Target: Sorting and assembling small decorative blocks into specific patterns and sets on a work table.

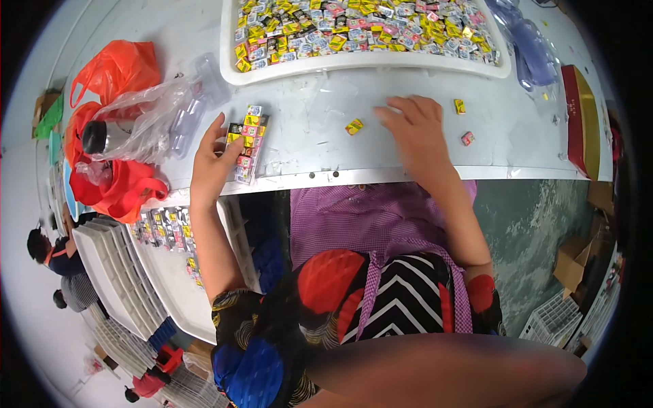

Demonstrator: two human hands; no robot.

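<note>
My left hand (216, 162) is closed around the left side of a clear plastic case (243, 175), its thumb lying over the small printed packs (250, 130) grouped in and on it. These packs are yellow, pink, white and black. My right hand (416, 126) hovers over the table with its fingers bent and apart, holding nothing that I can see. A loose yellow pack (354, 126) lies to the left of its fingertips. On its right lie another yellow pack (460, 107) and a pink one (468, 139).
A white tray (367, 69) heaped with such packs stands at the far side. Clear plastic cases (534, 51) lie right of it, near a red and gold box (578, 122). Orange bags (126, 68) and a dark-capped bottle (102, 137) are left. Stacked trays (115, 272) stand below; people work beyond.
</note>
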